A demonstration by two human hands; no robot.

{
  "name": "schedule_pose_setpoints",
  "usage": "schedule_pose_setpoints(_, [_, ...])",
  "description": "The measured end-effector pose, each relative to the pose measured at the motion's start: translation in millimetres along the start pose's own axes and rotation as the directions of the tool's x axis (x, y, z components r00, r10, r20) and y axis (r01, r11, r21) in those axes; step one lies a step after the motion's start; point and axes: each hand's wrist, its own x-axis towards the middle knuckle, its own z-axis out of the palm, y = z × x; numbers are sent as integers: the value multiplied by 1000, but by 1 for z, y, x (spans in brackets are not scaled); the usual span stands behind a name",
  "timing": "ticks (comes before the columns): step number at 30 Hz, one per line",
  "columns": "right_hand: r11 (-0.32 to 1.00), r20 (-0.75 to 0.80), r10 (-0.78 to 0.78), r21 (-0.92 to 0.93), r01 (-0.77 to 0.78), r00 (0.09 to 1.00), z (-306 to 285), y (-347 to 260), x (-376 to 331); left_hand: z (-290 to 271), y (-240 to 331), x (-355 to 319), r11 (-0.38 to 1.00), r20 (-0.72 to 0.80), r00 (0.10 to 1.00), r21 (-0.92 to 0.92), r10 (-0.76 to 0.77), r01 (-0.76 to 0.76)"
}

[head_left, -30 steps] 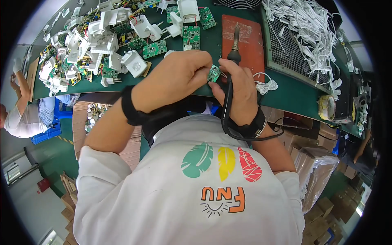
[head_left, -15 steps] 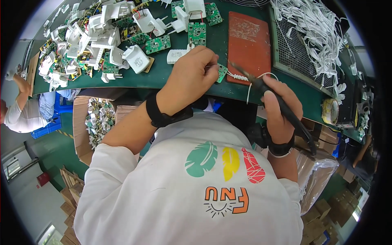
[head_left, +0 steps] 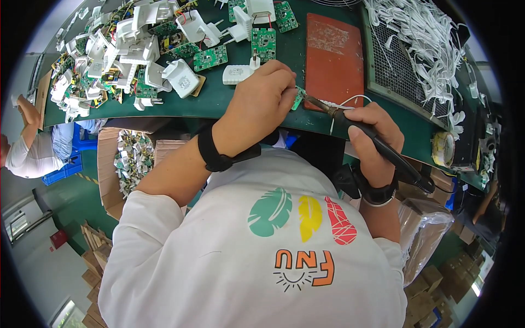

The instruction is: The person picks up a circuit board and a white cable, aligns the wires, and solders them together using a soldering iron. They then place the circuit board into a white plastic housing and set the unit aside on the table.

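Workshop with a green counter (head_left: pixel 219 104) seen from above, its near edge running across the upper half of the view. Far left corner: a heap of white plug housings (head_left: pixel 120 44) mixed with green circuit boards (head_left: pixel 210 57). One white housing (head_left: pixel 180 79) lies apart from the heap, close to the near edge. Centre, toward the far edge: a single board (head_left: pixel 263 44). Right of centre: a red-brown mat (head_left: pixel 334 54) reaching almost to the near edge. Far right: a wire-mesh tray (head_left: pixel 404 71) with a pile of white cables (head_left: pixel 421 33) lying across it. A roll of tape (head_left: pixel 444 148) sits at the right end, at the near edge.

Left hand (head_left: pixel 257 106): over the near edge, fingers closed narrowly on a small green board (head_left: pixel 298 98), held just off the mat's near left corner. A black strap (head_left: pixel 213 153) circles the wrist.

Right hand (head_left: pixel 372 136): beyond the near edge, fingers wrapped around the black handle of a soldering iron (head_left: pixel 377 147). The iron's tip points left and meets the small board. A thin white wire (head_left: pixel 350 101) loops between the board and the right hand, over the mat's near edge.

Below the counter at left: a cardboard box (head_left: pixel 128 164) holding more parts. At the far left edge of the view, another person (head_left: pixel 30 147) in a white sleeve.
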Motion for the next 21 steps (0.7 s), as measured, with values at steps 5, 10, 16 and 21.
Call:
schedule_pose_setpoints(5, [998,-45,57,-6,-57,997,3,-2,2,3,-3,1,999,-18,999,24,33,-33])
schedule_pose_setpoints(10, [998,-136,33,-40,-39,990,0,2,-3,0,-1,1,999,-21,999,12,-33,33])
schedule_pose_setpoints(16, [996,-175,58,-58,-69,983,5,4,-4,5,1,2,997,-35,998,63,43,-41])
schedule_pose_setpoints(21, [996,-147,58,-59,-67,987,8,3,-3,11,1,1,991,-39,996,106,82,-78])
